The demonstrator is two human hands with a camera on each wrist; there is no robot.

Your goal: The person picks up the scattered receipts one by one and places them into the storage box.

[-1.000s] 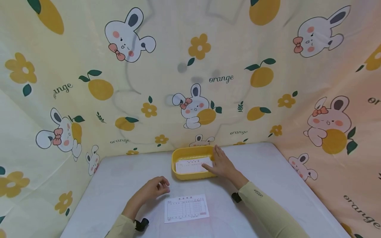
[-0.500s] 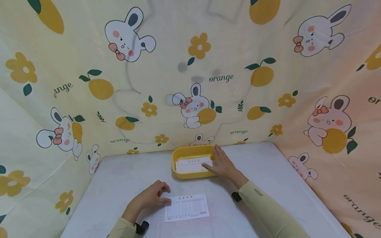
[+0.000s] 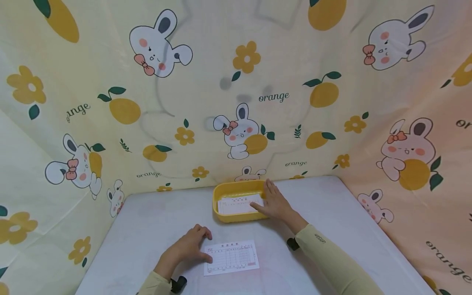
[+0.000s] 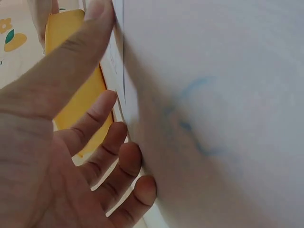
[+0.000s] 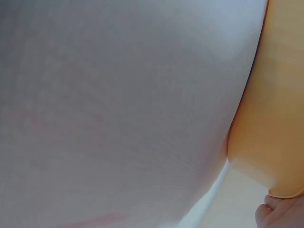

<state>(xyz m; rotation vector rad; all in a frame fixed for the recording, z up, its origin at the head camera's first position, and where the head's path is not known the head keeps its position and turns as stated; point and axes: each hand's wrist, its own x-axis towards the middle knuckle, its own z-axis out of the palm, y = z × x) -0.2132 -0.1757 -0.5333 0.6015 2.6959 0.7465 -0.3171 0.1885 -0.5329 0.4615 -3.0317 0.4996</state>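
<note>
A printed paper form [image 3: 232, 260] with a ruled table lies flat on the white table. My left hand [image 3: 187, 246] is at its left edge, the thumb on the paper and the fingers bent loosely toward the tabletop. The left wrist view shows the same hand [image 4: 57, 142] with thumb and fingers spread apart and fingertips at the surface. Farther back stands a yellow plastic basket [image 3: 236, 218] holding similar printed sheets [image 3: 236, 205]. My right hand [image 3: 278, 207] rests on the basket's right end, fingers extended along it and thumb reaching over the sheets.
A curtain [image 3: 206, 82] printed with rabbits and oranges hangs behind the table [image 3: 155, 217] and along both sides. The basket stands close to the back edge. Blue marks [image 4: 194, 133] show on the tabletop in the left wrist view.
My left hand has come down and toward me, from beside the paper form to its left edge, with the thumb now on it. My right hand and the basket stay in place.
</note>
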